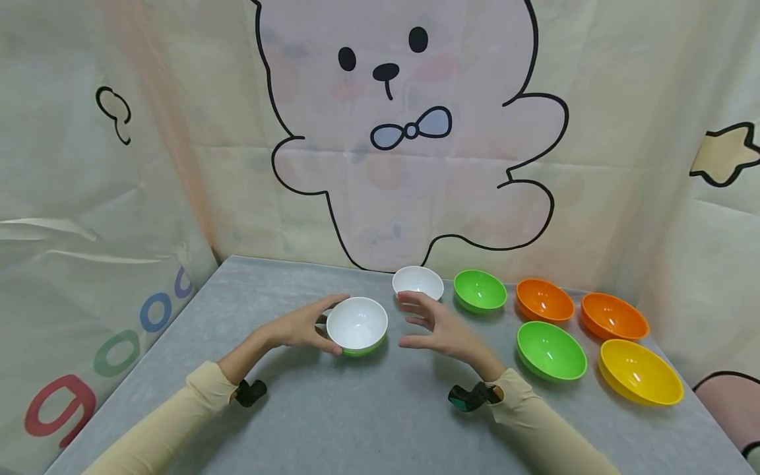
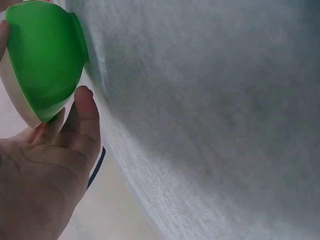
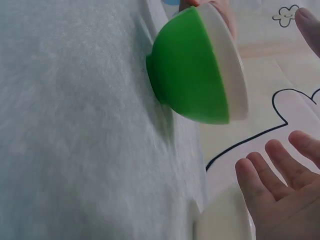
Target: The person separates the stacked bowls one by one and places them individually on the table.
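Note:
A white bowl [image 1: 357,322] sits nested inside a green bowl [image 1: 357,352] near the middle of the table. My left hand [image 1: 310,324] holds this pair from the left side, thumb at the near side and fingers round the back. In the left wrist view the green bowl's outer wall [image 2: 45,55] shows, its base at the cloth. My right hand [image 1: 436,328] is held apart from the pair, on its right, fingers spread and nothing in it. Just behind those fingers stands another white bowl [image 1: 418,280], partly covered by them.
On the right stand a green bowl [image 1: 479,291] at the back, two orange bowls [image 1: 543,300] [image 1: 614,316], a nearer green bowl [image 1: 551,351] and a yellow bowl [image 1: 641,372]. A grey cloth [image 1: 380,422] covers the table. A printed curtain [image 1: 617,132] hangs behind.

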